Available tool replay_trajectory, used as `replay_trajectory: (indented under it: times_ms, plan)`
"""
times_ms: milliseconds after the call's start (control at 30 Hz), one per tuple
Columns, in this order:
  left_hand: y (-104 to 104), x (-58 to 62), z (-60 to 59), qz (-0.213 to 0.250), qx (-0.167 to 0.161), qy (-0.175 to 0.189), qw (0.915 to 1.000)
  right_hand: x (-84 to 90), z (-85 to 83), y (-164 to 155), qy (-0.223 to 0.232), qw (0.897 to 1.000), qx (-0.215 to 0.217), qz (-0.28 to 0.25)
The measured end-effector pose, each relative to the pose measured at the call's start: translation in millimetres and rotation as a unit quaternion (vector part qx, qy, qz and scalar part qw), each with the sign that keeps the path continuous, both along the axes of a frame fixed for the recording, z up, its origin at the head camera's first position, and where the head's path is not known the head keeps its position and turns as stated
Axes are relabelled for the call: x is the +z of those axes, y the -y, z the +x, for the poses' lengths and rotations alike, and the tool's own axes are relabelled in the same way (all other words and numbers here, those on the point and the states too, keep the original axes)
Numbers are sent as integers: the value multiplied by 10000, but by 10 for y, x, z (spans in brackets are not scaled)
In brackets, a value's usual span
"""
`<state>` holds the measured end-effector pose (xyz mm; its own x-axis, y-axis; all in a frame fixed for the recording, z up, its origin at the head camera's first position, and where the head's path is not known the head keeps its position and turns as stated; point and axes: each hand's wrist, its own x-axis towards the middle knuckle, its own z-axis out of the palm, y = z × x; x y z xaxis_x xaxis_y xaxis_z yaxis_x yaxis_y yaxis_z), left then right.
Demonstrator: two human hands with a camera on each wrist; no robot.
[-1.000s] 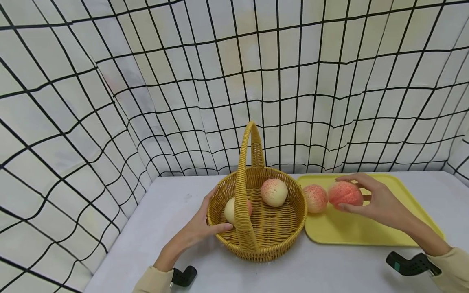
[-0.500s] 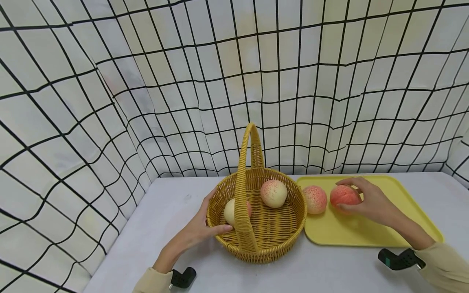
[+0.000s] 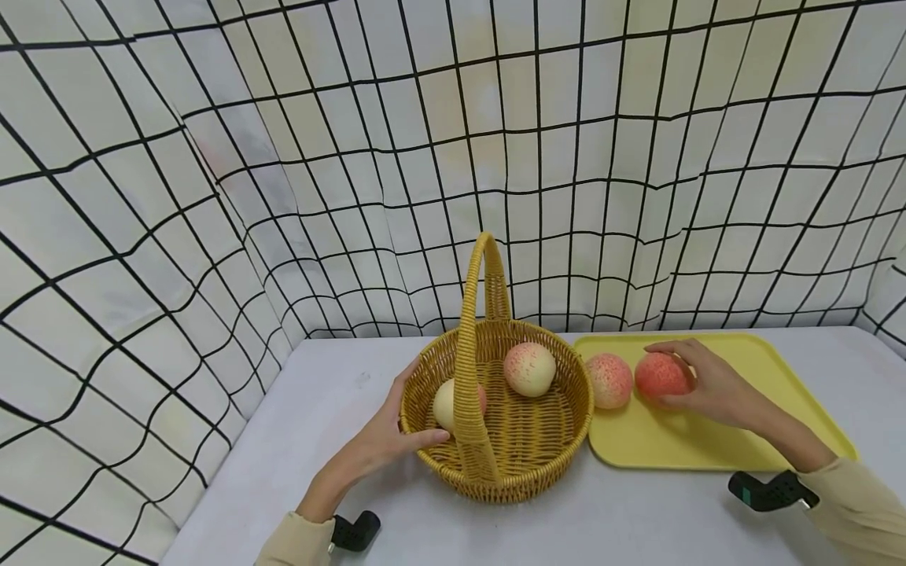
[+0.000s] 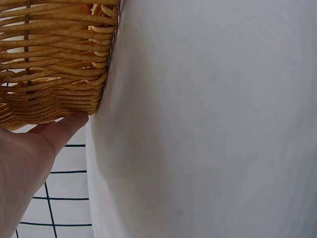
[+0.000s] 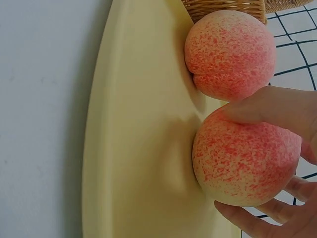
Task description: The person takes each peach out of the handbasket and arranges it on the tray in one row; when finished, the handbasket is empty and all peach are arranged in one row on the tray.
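In the head view my left hand (image 3: 385,432) holds the left side of a round wicker basket (image 3: 527,448), its thumb over the rim and its fingers along the outer wall. A pale, pink-speckled peach (image 3: 529,369) lies inside; another peach (image 3: 443,405) is partly hidden behind the tall handle (image 3: 467,354). My right hand (image 3: 725,393) grips a redder peach (image 3: 660,375) over the yellow tray (image 3: 736,448), thumb on one side and fingers on the other in the right wrist view. Right beside it, toward the basket, sits a further peach (image 5: 230,54) on the tray.
A white-covered table (image 3: 552,527) bears the basket and tray, which stand side by side. White cloth walls with a black grid (image 3: 566,196) rise behind the table and at its left. The basket handle arches high above the rim.
My right hand and wrist have shifted a little left. The peach in it has turned, so its crease no longer faces the head camera. The left hand and basket stay put.
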<state>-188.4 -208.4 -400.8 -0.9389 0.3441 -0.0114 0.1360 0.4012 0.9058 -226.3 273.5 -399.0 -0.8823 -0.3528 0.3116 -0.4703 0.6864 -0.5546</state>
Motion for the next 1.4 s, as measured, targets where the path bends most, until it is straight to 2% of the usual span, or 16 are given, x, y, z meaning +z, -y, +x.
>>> replay_trajectory:
  times_ms: [433,600,700,833,933,1167,1400]
  plan:
    - [5,-11,-8,88,-16,-25,10000,46,3,-6,-147,9997,191,26]
    - [6,-11,-9,72,-6,-21,10000,139,0,-2,30,9995,257,-202]
    - [4,-13,-12,44,12,-9,10000,223,11,36,-220,9991,258,-243]
    - [3,-15,-12,-10,44,-2,10000,370,43,221,-620,9971,306,-314]
    - [6,-15,-9,-35,57,2,10000,481,63,445,-710,9956,447,-416]
    - [9,-8,-11,-28,42,-25,10000,615,49,979,-423,9922,994,-621]
    - [3,-14,-13,24,49,53,10000,586,-98,1346,-280,9904,1297,-397]
